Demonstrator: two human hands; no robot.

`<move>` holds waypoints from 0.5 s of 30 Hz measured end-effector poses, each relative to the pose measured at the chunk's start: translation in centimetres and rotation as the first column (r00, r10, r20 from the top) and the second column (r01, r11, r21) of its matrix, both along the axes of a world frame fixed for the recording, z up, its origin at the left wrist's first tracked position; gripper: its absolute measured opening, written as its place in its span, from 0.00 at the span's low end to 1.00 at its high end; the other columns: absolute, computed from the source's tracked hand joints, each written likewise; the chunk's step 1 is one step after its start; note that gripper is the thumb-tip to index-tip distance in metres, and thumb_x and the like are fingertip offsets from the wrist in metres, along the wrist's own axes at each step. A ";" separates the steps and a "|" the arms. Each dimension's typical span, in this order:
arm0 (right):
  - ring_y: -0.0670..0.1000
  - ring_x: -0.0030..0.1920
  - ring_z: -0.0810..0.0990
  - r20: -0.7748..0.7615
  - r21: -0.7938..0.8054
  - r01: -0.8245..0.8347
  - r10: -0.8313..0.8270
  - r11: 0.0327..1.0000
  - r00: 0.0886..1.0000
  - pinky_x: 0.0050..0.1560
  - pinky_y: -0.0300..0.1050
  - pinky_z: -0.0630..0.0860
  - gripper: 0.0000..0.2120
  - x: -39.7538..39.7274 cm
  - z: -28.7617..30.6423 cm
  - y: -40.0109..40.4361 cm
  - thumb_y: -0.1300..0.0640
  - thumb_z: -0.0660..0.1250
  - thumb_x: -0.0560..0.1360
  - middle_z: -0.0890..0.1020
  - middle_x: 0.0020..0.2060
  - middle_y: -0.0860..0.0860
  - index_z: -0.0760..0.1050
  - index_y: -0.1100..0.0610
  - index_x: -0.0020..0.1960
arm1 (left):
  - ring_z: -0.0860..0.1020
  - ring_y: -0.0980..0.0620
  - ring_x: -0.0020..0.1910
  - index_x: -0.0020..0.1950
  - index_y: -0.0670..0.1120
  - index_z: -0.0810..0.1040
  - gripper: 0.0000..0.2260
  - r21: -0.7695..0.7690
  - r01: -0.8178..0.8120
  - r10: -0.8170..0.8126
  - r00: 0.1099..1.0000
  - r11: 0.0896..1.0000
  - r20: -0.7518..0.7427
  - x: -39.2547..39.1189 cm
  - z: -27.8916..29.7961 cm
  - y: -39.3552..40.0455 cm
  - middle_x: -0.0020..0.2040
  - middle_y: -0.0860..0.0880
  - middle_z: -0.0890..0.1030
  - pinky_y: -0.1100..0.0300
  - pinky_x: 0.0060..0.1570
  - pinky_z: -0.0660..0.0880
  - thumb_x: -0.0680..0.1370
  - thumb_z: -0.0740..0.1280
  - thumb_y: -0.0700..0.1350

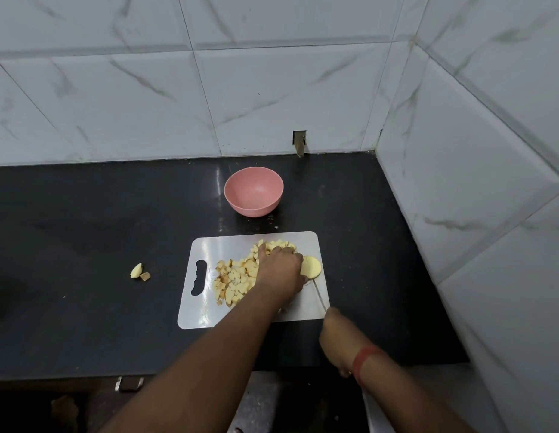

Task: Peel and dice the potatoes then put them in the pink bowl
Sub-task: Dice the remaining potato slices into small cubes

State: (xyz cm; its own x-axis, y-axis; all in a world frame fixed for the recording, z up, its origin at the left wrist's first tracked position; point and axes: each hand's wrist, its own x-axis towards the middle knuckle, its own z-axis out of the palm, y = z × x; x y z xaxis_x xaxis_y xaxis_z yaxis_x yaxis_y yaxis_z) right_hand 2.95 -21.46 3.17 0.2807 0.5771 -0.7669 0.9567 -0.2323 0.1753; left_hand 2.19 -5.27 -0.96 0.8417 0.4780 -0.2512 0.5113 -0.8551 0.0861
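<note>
Dicing step, last potato piece (311, 266) on the cutting board (209, 245).
Left hand (279, 270) clamps it; right hand (336, 337) grips knife (319, 295). I'd slice next; pink bowl (254, 191) unfilled.

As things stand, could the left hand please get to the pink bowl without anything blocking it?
Probably yes. The left hand rests on the potato half on the cutting board, and the pink bowl stands empty just beyond the board's far edge. Only bare black counter lies between; the hand would have to let go first.
</note>
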 end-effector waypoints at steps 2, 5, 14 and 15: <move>0.51 0.30 0.63 -0.083 0.039 0.019 -0.015 0.999 0.996 0.49 0.49 0.65 0.19 -0.2 -0.3 -1.3 0.48 0.59 0.81 0.66 0.32 0.52 0.65 0.58 0.36 | 0.73 0.46 0.65 0.64 0.50 0.78 0.18 -0.013 -0.003 0.003 1.000 1.000 -0.003 -0.1 0.0 0.0 0.63 0.48 0.79 0.35 0.75 0.51 0.79 0.67 0.58; 0.53 0.36 0.71 -0.099 0.159 0.436 -0.425 0.886 0.900 0.46 0.45 0.68 0.07 -0.6 0.0 -0.3 0.55 0.57 0.82 0.74 0.40 0.53 0.71 0.58 0.52 | 0.73 0.46 0.65 0.63 0.50 0.78 0.17 -0.030 -0.018 0.018 1.000 0.999 0.014 -0.2 0.0 0.0 0.62 0.48 0.79 0.34 0.75 0.51 0.79 0.67 0.57; 0.50 0.47 0.77 -0.291 0.310 0.405 -0.320 0.860 0.902 0.47 0.39 0.69 0.14 2.7 -0.2 5.4 0.54 0.63 0.79 0.78 0.50 0.52 0.74 0.57 0.63 | 0.75 0.47 0.61 0.58 0.49 0.78 0.14 -0.073 -0.074 0.080 0.993 0.995 0.085 -0.5 -0.4 -0.1 0.56 0.49 0.80 0.36 0.75 0.53 0.78 0.68 0.56; 0.48 0.38 0.73 -0.350 0.351 0.542 -0.430 0.764 0.833 0.38 0.36 0.67 0.13 3.1 -0.6 5.7 0.58 0.61 0.80 0.76 0.43 0.52 0.74 0.60 0.63 | 0.75 0.47 0.61 0.58 0.49 0.78 0.14 -0.075 -0.072 0.078 0.993 0.995 0.085 -0.5 -0.3 -0.1 0.57 0.48 0.80 0.36 0.75 0.53 0.78 0.68 0.56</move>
